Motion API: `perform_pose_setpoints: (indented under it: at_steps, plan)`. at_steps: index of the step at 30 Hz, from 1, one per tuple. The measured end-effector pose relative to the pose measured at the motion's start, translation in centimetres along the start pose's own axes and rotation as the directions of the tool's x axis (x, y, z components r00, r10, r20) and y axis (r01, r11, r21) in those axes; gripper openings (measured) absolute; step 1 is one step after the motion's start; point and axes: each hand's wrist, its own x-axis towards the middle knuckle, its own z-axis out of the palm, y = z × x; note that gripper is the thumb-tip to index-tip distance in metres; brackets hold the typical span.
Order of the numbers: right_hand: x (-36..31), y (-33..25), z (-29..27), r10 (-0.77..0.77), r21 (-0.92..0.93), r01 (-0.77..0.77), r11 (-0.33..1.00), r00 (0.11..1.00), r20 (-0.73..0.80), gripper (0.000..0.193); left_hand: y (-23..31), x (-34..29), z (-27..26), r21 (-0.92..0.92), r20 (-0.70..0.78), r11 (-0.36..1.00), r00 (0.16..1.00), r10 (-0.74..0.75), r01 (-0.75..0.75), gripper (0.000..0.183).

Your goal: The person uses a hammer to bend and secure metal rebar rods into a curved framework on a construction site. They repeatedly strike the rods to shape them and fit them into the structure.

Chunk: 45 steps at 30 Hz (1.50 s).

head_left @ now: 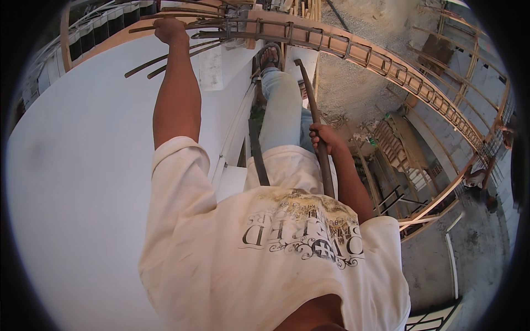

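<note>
The person's left hand [170,31] is reaching far out at the upper left, its fingers closing in a fist around a thin steel rod [141,30] near the rod's free end; 2 more loose rod ends [144,65] are jutting out below that hand, on both sides of the forearm; the right hand [326,138] is wrapping its fingers around a long brown bar [312,102], which is slanting up past the right leg, its narrow upper end pointing away from the body and its lower end reaching the shirt [276,248]; how firmly either hand is squeezing, I cannot tell; a long steel cage [348,48] of rods and square loops is running from beside the left hand across the top and curving down to the right, with an orange-brown plank [331,28] running alongside it; a smooth white surface [83,182] is filling the left side; the person is wearing pale jeans [281,116] and a sandal [274,51], and a dark strip [257,154] is lying along the left thigh; gravel [345,77] is showing below the cage, and a stack of blocks [389,143] is sitting farther right, near a grey floor [430,270].
</note>
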Motion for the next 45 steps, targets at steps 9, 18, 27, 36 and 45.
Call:
perform_pose_setpoints:
  at_steps: [9,18,27,36,45]
  plan:
    - [0.2,1.1,-3.2,0.011,0.161,-0.024,0.987,0.997,0.08,0.017,3.5,-2.5,-0.4,0.12,-0.019,0.989,0.997,-0.079,0.081,0.027]
    - [-0.1,1.5,3.0,-0.143,-0.164,0.129,0.978,0.987,-0.076,0.016,3.4,-2.0,0.5,0.14,-0.019,0.988,0.998,0.061,-0.058,0.043]
    - [1.9,3.7,15.9,-0.195,-0.126,0.182,0.975,0.976,-0.096,0.022,2.3,-2.1,-0.1,-0.199,0.157,0.979,0.988,-0.002,0.034,0.037]
    - [10.7,7.4,16.6,-0.255,-0.317,0.241,0.917,0.967,-0.002,0.033,1.6,-0.8,0.5,-0.233,0.149,0.971,0.985,0.086,-0.05,0.041]
    - [17.8,8.8,9.9,-0.339,-0.291,0.358,0.887,0.934,0.117,0.033,1.1,-1.0,0.9,-0.231,0.065,0.937,0.957,0.284,-0.262,0.023]
